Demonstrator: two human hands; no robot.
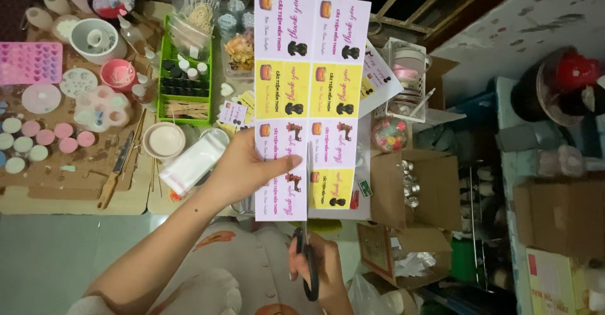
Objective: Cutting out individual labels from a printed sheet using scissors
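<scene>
- Here the left hand point(252, 170) holds a printed sheet of labels point(309, 69) upright over the desk point(75, 195), thumb pressed on its lower left corner, fingers hidden behind the paper
- The right hand point(318, 271) is closed through the handles of a pair of scissors point(309, 239), blades pointing up into the sheet's bottom edge, along the line between the pink and yellow columns
- The sheet hangs in the air between the hands, above a lap in patterned cloth
- Likely risk: held by one corner only, the tall sheet may flop or twist, so the cut would wander into a printed label
- The blades run close to the left thumb; a hurried snip could nick it
- Moulds point(30, 63) and small pots point(183, 78) crowd the desk behind; a swinging sheet could brush them
</scene>
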